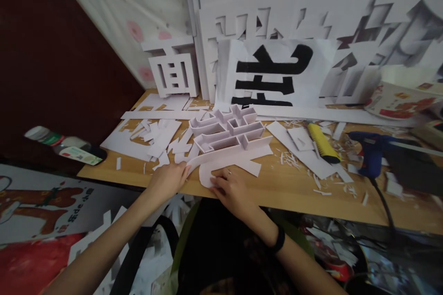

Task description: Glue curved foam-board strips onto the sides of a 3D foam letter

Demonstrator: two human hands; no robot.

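- One white strip edges the letter form's near side, left to right.
- Left hand pinches its left end.
- Right hand touches the form's rounded end; grip unclear.

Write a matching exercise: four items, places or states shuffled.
Items
1. long upright white strip
2. blue glue gun
3. yellow ribbed tool
4. white-capped bottle

Places/states
A. among white offcuts
B. at the wooden desk's left end
C. end pinched by left hand
D. cord over the front edge

Pairs: 1-C; 2-D; 3-A; 4-B
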